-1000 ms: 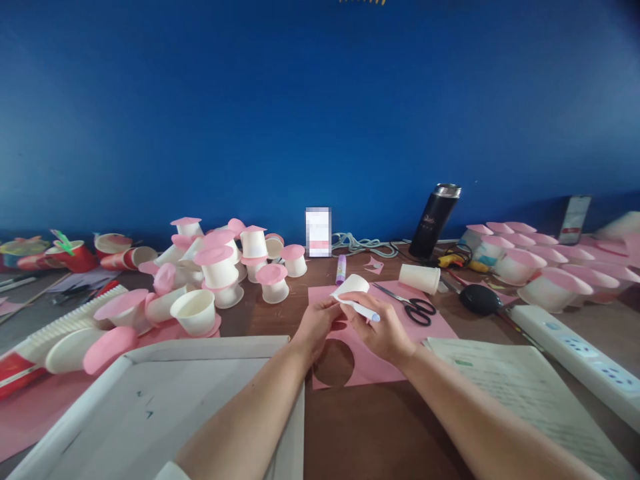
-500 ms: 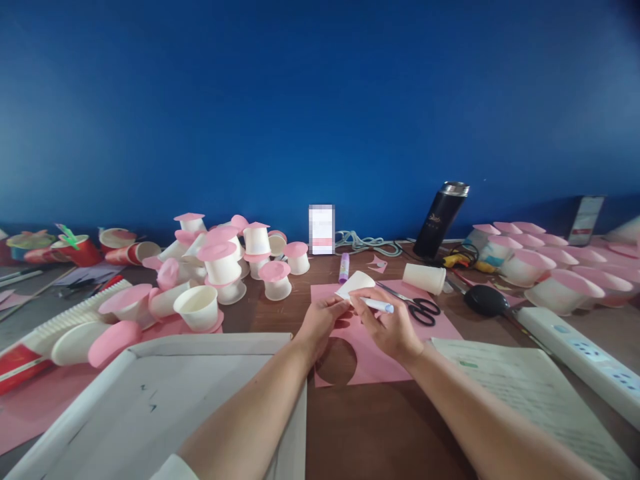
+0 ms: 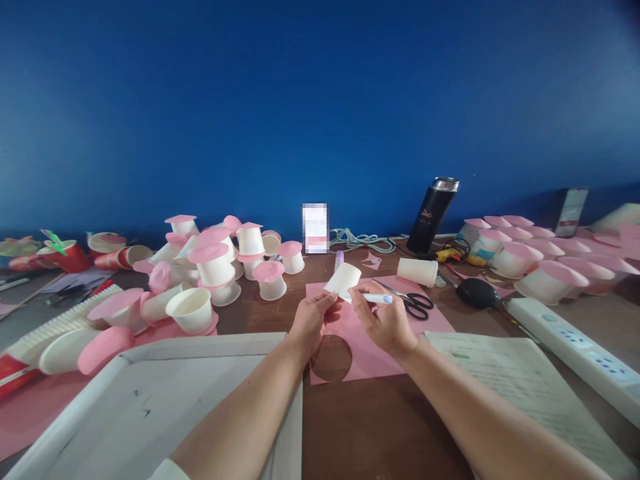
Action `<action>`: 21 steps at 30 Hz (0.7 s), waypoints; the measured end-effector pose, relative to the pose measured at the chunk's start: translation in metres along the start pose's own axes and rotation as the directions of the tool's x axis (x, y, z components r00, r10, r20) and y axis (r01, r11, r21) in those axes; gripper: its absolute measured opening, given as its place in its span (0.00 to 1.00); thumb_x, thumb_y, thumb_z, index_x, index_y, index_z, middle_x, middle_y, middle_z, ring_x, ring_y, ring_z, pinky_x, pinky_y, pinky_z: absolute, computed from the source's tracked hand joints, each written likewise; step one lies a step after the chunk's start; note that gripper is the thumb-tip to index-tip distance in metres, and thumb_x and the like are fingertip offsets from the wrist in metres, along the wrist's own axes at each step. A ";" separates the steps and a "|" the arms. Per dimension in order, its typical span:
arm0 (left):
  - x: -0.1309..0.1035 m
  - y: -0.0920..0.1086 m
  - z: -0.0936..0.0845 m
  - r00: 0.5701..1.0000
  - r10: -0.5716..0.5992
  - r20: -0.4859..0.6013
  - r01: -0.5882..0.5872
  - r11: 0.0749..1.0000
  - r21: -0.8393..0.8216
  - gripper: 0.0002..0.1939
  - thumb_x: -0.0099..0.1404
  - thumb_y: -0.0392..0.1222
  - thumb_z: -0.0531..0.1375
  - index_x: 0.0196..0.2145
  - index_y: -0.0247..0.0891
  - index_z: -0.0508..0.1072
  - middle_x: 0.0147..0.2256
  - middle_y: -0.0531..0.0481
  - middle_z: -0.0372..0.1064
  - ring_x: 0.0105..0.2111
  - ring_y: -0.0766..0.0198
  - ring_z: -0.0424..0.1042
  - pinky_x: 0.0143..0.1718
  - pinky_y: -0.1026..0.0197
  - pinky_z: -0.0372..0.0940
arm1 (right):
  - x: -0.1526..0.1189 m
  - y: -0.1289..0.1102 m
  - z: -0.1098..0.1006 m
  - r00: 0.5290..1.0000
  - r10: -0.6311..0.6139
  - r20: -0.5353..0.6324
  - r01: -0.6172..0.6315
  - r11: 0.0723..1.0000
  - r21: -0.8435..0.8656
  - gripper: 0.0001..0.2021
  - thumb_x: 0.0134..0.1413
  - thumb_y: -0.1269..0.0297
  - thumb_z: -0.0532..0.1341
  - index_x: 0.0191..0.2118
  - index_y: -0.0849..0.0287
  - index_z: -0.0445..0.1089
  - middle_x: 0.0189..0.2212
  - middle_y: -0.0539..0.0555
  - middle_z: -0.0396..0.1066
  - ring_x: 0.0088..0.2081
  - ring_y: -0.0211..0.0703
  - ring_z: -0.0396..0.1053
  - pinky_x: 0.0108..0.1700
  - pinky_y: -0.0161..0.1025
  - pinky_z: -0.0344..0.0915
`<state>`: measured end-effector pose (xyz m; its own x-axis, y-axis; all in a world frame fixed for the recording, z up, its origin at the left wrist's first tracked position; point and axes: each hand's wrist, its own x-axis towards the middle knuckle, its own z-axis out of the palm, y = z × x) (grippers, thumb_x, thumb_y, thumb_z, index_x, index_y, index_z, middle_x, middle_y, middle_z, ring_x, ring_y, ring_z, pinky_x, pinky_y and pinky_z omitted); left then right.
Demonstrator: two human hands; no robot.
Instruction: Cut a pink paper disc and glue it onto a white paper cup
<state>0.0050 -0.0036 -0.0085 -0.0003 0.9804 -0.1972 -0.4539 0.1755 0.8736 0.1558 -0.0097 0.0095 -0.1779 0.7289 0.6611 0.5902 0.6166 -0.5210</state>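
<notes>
My left hand (image 3: 311,323) is closed, pinching the lower edge of a small white paper piece (image 3: 344,277) between thumb and fingers. Whether the piece is flat or folded I cannot tell. In my right hand (image 3: 387,327) is a slim white marker (image 3: 376,298), gripped like a pen, its tip end close to the paper. Both hands are above a pink paper sheet (image 3: 370,363) with a round hole cut in it. Black-handled scissors (image 3: 418,306) lie on the sheet right of my right hand. A purple glue stick (image 3: 339,259) is partly hidden behind the white paper.
A white paper cup (image 3: 417,272) lies on its side. Pink-topped cups (image 3: 270,280) crowd the left, and more pink-topped cups (image 3: 550,277) the right. Also around are a black flask (image 3: 431,217), a phone (image 3: 315,229), a power strip (image 3: 575,347), a notebook (image 3: 500,373) and a white tray (image 3: 200,400).
The view has shifted slightly, so most things sit further left. The white paper is raised and tilted more upright, now covering part of the glue stick. Both hands keep their holds.
</notes>
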 end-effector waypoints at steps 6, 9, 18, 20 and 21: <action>0.000 0.001 0.000 1.000 -0.010 -0.022 0.009 0.999 -0.035 0.13 0.44 0.44 0.70 0.25 0.33 0.76 0.25 0.48 0.70 0.25 0.69 0.66 0.28 0.65 0.60 | 0.000 0.002 0.002 0.997 -0.006 -0.079 0.004 1.000 -0.030 0.08 0.61 0.61 0.54 0.36 0.57 0.68 0.32 0.54 0.74 0.34 0.43 0.72 0.35 0.36 0.64; 0.000 0.002 0.000 1.000 -0.008 -0.021 0.007 0.999 -0.047 0.13 0.44 0.44 0.70 0.25 0.33 0.76 0.25 0.49 0.70 0.25 0.69 0.66 0.28 0.65 0.59 | 0.000 0.001 0.002 0.998 -0.016 -0.066 0.013 0.999 -0.039 0.08 0.61 0.61 0.54 0.35 0.57 0.68 0.31 0.53 0.74 0.32 0.42 0.72 0.34 0.36 0.64; -0.001 0.003 0.000 1.000 0.000 -0.012 0.000 0.999 -0.042 0.14 0.44 0.45 0.71 0.26 0.33 0.76 0.25 0.49 0.70 0.26 0.69 0.66 0.28 0.65 0.59 | -0.001 0.001 0.002 0.996 -0.018 -0.086 0.015 0.999 -0.039 0.08 0.61 0.61 0.54 0.36 0.57 0.68 0.32 0.54 0.73 0.33 0.42 0.72 0.35 0.36 0.65; -0.001 0.003 0.000 1.000 0.003 -0.006 -0.003 1.000 -0.029 0.15 0.44 0.46 0.71 0.26 0.33 0.76 0.25 0.49 0.70 0.26 0.69 0.66 0.28 0.65 0.59 | -0.001 0.001 0.002 0.995 -0.012 -0.098 0.009 1.000 -0.029 0.08 0.61 0.61 0.54 0.37 0.57 0.68 0.33 0.54 0.74 0.34 0.42 0.72 0.35 0.36 0.65; -0.001 0.002 0.000 1.000 0.003 -0.007 -0.003 1.000 -0.022 0.15 0.43 0.46 0.71 0.25 0.33 0.76 0.24 0.49 0.70 0.26 0.69 0.66 0.28 0.65 0.59 | -0.001 0.001 0.002 0.996 -0.011 -0.088 0.009 1.000 -0.030 0.08 0.61 0.61 0.54 0.37 0.57 0.68 0.32 0.54 0.74 0.33 0.42 0.72 0.35 0.36 0.65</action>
<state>0.0038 -0.0043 -0.0062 -0.0081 0.9801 -0.1983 -0.4735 0.1709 0.8641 0.1549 -0.0090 0.0078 -0.1142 0.6927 0.7121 0.6119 0.6137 -0.4989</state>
